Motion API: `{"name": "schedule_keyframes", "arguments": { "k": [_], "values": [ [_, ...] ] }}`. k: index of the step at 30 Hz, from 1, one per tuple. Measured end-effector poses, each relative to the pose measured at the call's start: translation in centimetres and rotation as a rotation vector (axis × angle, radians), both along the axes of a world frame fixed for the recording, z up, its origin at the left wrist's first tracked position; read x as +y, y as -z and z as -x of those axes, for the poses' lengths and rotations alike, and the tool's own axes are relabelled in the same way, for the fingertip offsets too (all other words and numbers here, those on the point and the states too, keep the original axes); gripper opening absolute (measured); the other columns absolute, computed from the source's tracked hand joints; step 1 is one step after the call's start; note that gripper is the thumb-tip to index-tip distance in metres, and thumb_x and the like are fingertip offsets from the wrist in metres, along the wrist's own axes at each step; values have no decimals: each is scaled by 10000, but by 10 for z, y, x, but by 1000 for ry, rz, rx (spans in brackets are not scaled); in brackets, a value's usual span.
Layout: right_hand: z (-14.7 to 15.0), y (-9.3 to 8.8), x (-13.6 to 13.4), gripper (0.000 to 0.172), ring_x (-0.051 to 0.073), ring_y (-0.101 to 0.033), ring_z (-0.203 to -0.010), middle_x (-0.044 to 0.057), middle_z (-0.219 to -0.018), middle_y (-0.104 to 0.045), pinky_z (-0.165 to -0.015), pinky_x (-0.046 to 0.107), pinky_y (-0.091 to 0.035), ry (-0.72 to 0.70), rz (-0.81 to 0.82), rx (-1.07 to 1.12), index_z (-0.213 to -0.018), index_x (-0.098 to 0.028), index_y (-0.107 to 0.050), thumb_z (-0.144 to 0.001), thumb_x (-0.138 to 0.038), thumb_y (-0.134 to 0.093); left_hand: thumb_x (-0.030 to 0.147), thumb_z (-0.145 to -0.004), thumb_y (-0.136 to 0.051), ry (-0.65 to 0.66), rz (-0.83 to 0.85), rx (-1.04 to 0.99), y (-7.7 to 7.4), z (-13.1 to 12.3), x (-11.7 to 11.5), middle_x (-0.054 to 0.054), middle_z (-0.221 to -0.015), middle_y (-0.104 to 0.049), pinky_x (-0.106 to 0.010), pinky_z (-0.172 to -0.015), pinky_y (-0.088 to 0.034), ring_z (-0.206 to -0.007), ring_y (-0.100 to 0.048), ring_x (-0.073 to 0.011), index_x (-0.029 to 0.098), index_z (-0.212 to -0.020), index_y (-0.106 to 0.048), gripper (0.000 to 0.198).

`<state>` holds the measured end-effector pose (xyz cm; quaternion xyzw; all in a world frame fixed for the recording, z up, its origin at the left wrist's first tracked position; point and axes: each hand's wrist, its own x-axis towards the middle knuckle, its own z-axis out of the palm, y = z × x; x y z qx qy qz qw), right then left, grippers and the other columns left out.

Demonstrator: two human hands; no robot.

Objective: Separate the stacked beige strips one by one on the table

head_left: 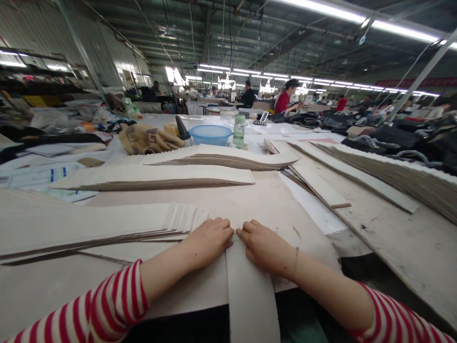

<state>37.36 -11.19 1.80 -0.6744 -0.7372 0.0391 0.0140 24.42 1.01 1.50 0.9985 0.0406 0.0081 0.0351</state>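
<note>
A long off-white strip [250, 290] runs from between my hands toward me and hangs over the near table edge. My left hand [211, 240] is closed at the strip's far left corner, fingers curled under. At the far right corner, my right hand [262, 245] pinches the same end with thumb and fingertips. To the left of my left hand lies a fanned stack of similar pale strips [107, 221], its stepped ends close to my wrist. The strip's material, card or stiff fabric, I cannot tell.
Beyond my hands lie two more strip stacks [160, 177]. Behind them stand a blue basin [210, 135], a green bottle [239, 131] and a patterned brown cloth [146, 139]. More strips [400, 166] rest on a board at right. Dark garments [421, 138] are piled there; a person in red [283, 101] is farther back.
</note>
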Motion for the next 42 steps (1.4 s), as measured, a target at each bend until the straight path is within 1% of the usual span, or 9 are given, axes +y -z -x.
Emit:
{"name": "schedule_keyframes", "arguments": {
  "k": [5,13,18,21,25,28,32,37,42],
  "values": [
    [5,1,-4,314,231,-472,-866,129,-944,-549,-787,336,-400,21,-2,-51,-1049,-64,-541,-760,-66,-419,151,-871,-336,-1,-118,17,-2,7,-12,-64,-909,-557,-344,-749,-397,-844,-505,-204,150,-990,-539,236],
    [0,-5,-15,232,201,-512,-805,99,-832,-567,-718,304,-403,120,-30,-64,-901,-130,-586,-863,-163,-360,123,-866,-300,-44,23,-18,16,34,-10,-38,-1290,-448,-343,-929,-303,-1145,-409,-186,222,-1280,-331,427],
    [1,4,-19,186,212,-499,-855,91,-874,-555,-737,311,-399,177,-76,-36,-911,-141,-571,-854,-192,-402,258,-877,-339,-163,138,-63,10,25,-14,-82,-1148,-560,-341,-892,-358,-1049,-496,-202,183,-1316,-294,447],
    [-11,8,-19,198,203,-486,-910,73,-917,-542,-798,318,-380,186,-117,89,-952,-167,-560,-837,-298,-467,423,-802,-471,-249,213,-117,9,14,-15,-107,-1183,-521,-356,-934,-344,-1090,-453,-239,141,-1292,-339,580],
    [-30,11,-14,293,221,-469,-916,68,-912,-527,-822,354,-355,292,-151,411,-898,-160,-549,-701,-362,-628,461,-753,-519,-299,263,-137,17,8,-16,-112,-1246,-464,-370,-977,-310,-1145,-394,-258,126,-1256,-399,616],
    [-37,14,-12,289,168,-494,-719,9,-745,-510,-668,303,-398,334,-108,546,-840,-167,-520,-660,-348,-656,460,-746,-527,-318,312,-162,22,10,-17,-102,-1239,-471,-370,-972,-315,-1143,-395,-253,149,-1244,-419,597],
    [-35,16,-15,298,105,-456,-576,-49,-659,-465,-522,223,-378,320,-70,698,-991,-179,-469,-747,-322,-562,444,-728,-554,-344,400,-229,22,13,-18,-85,-1214,-498,-379,-983,-297,-1136,-404,-249,186,-1222,-445,568],
    [-29,16,-26,381,119,-503,-679,-16,-768,-520,-579,229,-407,343,-167,1063,-1062,-193,-483,-742,-379,-571,386,-708,-589,-403,637,-328,16,14,-20,-87,-1203,-510,-363,-955,-329,-1101,-440,-240,176,-1224,-437,578],
    [-30,4,-30,367,150,-538,-773,19,-852,-576,-643,250,-438,347,-187,1164,-1009,-177,-526,-735,-416,-573,365,-780,-504,-297,1108,-256,15,15,-27,-40,-971,-643,-293,-790,-443,-905,-568,-205,155,-1034,-578,337]
  ]
}}
